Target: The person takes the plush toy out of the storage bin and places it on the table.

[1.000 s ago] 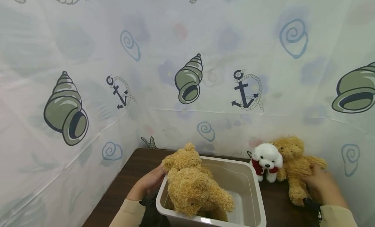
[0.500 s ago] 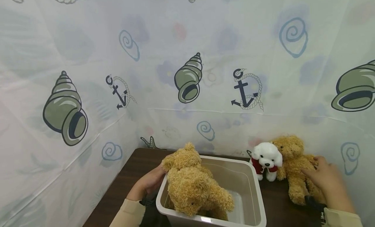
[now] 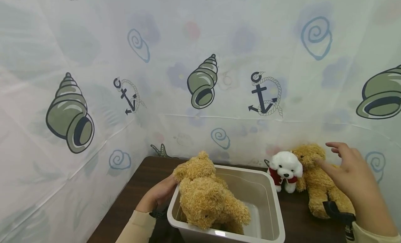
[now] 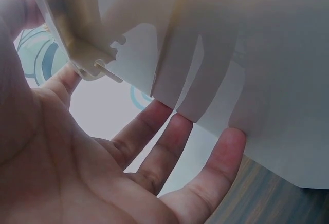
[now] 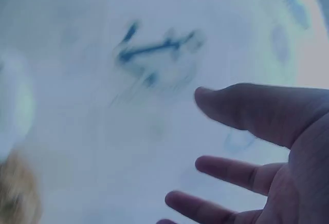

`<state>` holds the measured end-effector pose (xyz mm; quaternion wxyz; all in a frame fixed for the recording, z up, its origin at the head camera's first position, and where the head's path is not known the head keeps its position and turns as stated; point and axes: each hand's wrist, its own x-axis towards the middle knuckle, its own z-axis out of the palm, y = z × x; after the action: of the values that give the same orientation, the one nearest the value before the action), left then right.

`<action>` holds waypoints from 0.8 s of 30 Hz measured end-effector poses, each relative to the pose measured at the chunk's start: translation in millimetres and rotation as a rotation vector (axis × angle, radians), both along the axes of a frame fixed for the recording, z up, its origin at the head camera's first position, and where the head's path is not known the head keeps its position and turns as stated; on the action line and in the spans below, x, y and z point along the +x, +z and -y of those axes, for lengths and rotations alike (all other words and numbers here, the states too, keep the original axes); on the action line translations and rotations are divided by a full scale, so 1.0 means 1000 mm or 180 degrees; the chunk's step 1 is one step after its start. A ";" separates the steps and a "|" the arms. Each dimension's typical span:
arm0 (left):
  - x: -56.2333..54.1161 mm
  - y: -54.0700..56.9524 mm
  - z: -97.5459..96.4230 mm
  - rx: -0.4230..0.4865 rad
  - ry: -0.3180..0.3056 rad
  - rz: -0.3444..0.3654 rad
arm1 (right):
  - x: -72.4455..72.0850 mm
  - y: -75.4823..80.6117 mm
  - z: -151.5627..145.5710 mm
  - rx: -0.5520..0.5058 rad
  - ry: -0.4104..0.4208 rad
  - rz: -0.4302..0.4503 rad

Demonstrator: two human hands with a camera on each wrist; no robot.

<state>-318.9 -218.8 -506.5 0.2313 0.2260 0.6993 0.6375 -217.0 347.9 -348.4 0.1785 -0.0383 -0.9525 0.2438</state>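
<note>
Left hand (image 3: 162, 193): fingers (image 4: 223, 160) extended, touching bin (image 3: 277, 206) | right hand (image 3: 355, 171): fingers spread, near teddy bear (image 3: 317, 185) beside toy dog (image 3: 285, 163)

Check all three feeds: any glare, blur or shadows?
Head: glare on the near rim of the bin, backdrop cloth prints crisp; left wrist: dark finger-like bands across the bin's wall, shadow or reflection unclear; right wrist: anchor print and brown plush blurred, right hand dark.
</note>
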 end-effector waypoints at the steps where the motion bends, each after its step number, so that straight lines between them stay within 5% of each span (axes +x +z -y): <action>1: -0.001 0.000 -0.001 0.0001 0.0002 0.0003 | 0.002 0.006 0.007 -0.0040 0.0130 -0.0061; 7: -0.002 0.000 -0.004 -0.0055 0.0062 -0.0021 | 0.014 0.036 0.055 -0.0359 0.0780 -0.0219; 12: -0.002 -0.001 -0.004 -0.0053 0.0083 0.0001 | 0.020 0.046 0.088 -0.0537 0.1036 -0.0212; 24: -0.003 -0.001 -0.009 -0.0040 0.0079 -0.0043 | 0.015 0.025 0.146 -0.0672 0.1559 -0.0194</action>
<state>-321.9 -209.5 -507.2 0.2202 0.2202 0.7075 0.6344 -201.9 202.0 -323.3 0.1378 0.1824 -0.8968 0.3787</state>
